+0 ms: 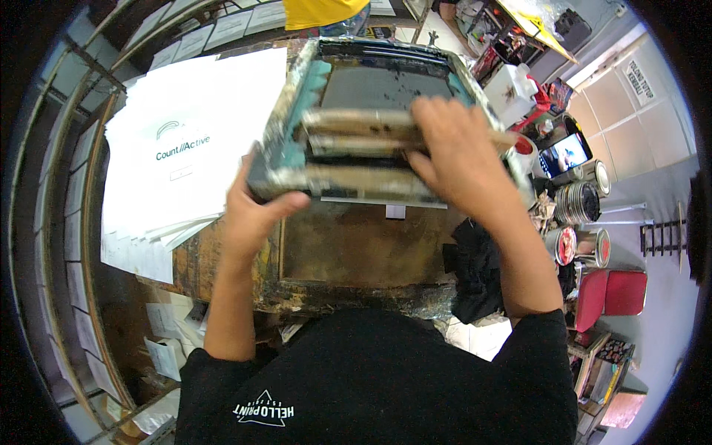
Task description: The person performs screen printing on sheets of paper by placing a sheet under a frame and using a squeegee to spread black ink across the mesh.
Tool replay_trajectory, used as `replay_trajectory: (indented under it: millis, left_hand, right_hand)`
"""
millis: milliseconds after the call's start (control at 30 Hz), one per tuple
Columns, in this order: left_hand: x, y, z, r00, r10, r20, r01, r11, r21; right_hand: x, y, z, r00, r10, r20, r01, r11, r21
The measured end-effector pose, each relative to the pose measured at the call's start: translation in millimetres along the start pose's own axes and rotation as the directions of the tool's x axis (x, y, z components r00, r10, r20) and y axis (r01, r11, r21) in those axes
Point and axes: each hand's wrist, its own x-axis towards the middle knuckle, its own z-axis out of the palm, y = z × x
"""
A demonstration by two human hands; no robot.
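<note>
Left of frame: stack of white printed sheets. Centre: left hand clamps printing screen frame corner; keep it level. Right hand fingers curled over wooden squeegee; even pressure advisable.

This is a screen-printing workshop. An ink-crusted printing screen frame sits tilted over a stained, paint-smeared tabletop, with a stack of printed white sheets just beside it. Open ink cans crowd the right side near a black rag, and more printed sheets lie spread on racks along the left.
</note>
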Motion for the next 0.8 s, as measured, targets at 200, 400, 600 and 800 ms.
replay_trajectory:
  millis: [200, 400, 600, 800]
  left_hand:
    - [-43, -120, 2, 0.987, 0.122, -0.107, -0.048, 0.851, 0.523]
    - [-39, -133, 1, 0.973, 0.220, -0.061, -0.146, 0.804, 0.577]
    - [-38, -130, -1, 0.962, 0.270, -0.040, -0.198, 0.790, 0.580]
    - [-38, -132, -1, 0.954, 0.297, -0.031, -0.220, 0.769, 0.600]
  right_hand:
    - [-31, -4, 73, 0.997, 0.069, 0.030, -0.070, 0.997, 0.037]
    - [82, 89, 164, 0.981, 0.089, -0.171, -0.111, 0.987, -0.119]
    - [164, 157, 232, 0.976, 0.076, -0.203, -0.127, 0.959, -0.252]
    - [176, 174, 255, 0.988, 0.117, -0.102, -0.141, 0.947, -0.287]
